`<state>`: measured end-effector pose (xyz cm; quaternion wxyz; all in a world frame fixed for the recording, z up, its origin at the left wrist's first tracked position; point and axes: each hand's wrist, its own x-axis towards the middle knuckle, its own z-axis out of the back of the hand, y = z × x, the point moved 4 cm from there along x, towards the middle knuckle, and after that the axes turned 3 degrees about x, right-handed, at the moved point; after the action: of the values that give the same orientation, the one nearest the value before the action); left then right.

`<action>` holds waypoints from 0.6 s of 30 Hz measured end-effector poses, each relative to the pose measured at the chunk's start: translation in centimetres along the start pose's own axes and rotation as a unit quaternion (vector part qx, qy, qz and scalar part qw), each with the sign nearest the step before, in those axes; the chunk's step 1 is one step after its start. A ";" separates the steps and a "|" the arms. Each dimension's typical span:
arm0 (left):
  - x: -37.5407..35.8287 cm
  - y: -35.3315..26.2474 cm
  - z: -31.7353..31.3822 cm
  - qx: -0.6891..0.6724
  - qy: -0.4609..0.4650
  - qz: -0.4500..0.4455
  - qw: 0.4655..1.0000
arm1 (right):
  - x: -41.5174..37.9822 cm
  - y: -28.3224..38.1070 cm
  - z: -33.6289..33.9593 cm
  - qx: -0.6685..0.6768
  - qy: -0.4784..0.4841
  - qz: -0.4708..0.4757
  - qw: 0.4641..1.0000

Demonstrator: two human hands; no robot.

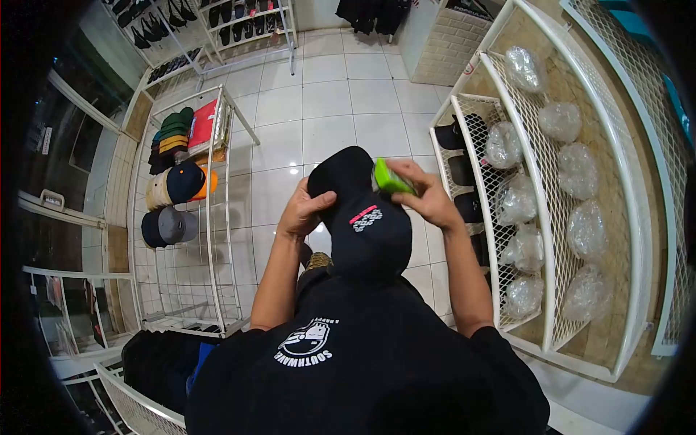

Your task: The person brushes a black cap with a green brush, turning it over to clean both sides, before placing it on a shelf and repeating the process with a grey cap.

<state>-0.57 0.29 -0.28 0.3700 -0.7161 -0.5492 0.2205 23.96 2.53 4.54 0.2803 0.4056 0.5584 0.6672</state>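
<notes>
A black cap with a red-and-white embroidered design is held up in front of my chest, its brim pointing away from me. My left hand grips the brim's left edge, thumb on top. In my right hand is a small bright green brush, pinched between thumb and fingers. The brush lies right at the cap's right side, where brim and crown meet. Its underside is hidden, and it looks slightly blurred.
On my left stands a white wire rack with stacked caps and folded clothes. To my right, white mesh shelves carry several plastic-wrapped bundles, with black caps lower down. Footwear racks stand beyond the tiled floor.
</notes>
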 end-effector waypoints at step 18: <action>0.8 -1.0 -1.6 0.090 -0.026 0.030 0.995 | 1.4 2.4 -1.2 -0.097 0.021 -0.001 0.995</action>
<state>0.25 0.68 1.58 0.4119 -0.6899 -0.5148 0.2988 22.37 2.52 7.12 0.3072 0.3616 0.4975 0.7262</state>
